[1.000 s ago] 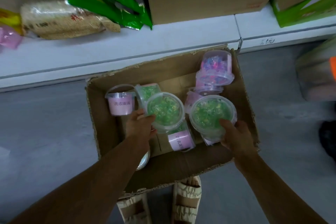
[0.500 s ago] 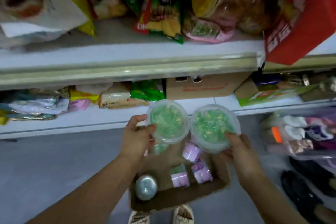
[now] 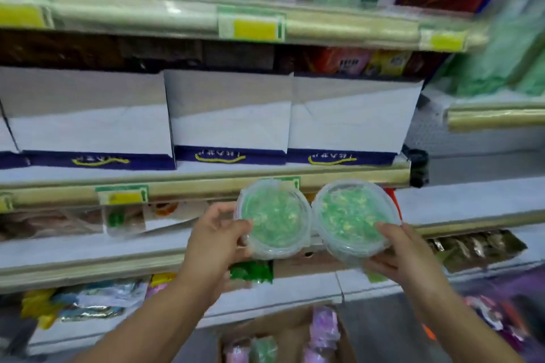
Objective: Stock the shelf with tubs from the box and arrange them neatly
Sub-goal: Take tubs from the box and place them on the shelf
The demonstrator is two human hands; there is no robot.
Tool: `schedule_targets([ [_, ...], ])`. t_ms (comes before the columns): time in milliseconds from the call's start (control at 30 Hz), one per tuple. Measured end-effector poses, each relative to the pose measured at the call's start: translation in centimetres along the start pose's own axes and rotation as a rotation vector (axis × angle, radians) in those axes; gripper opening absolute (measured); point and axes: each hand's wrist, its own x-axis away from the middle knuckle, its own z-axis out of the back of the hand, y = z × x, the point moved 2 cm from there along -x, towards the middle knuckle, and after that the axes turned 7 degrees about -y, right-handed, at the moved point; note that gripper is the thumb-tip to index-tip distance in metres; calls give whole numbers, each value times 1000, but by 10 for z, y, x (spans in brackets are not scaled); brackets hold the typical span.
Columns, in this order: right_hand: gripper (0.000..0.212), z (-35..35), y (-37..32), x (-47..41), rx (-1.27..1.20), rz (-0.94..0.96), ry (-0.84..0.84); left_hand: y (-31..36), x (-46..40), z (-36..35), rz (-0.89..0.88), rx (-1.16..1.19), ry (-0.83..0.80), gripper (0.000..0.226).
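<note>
Tubs still wait in the cardboard box (image 3: 283, 330) on the floor below you, pink ones and a green one, blurred at the bottom edge of the view. Above the box, your left hand (image 3: 216, 240) grips the left tub (image 3: 274, 216), thumb curled over its clear lid and fingers wrapped round its side. Your right hand (image 3: 401, 253) grips the right tub (image 3: 352, 216) the same way, thumb on the lid and fingers under the base. You hold both tubs side by side in the air, rims touching or very nearly so, lids facing you, green contents showing through. They hang in front of the shelving, level with the middle shelf edge (image 3: 191, 188), which carries a yellow price tag (image 3: 122, 197). Behind your hands, the lower shelf (image 3: 88, 247) holds packets and a brown carton. On the middle shelf stand three white display boxes (image 3: 230, 118) with dark blue bands along the bottom, packed close in a row. Farther up, the top shelf rail (image 3: 147, 18) bears more yellow tags, with pink and green goods above it, too blurred to name.
</note>
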Motion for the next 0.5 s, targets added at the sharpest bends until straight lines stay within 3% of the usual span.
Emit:
schedule_targets([
  [200, 26, -6, -93, 27, -15, 98, 0, 93, 23, -5, -107, 6, -37, 19],
  [367, 10, -4, -159, 37, -22, 157, -14, 154, 29, -17, -169, 35, -64, 15],
  [500, 25, -1, -206, 35, -42, 217, -30, 194, 29, -32, -231, 38, -74, 10],
])
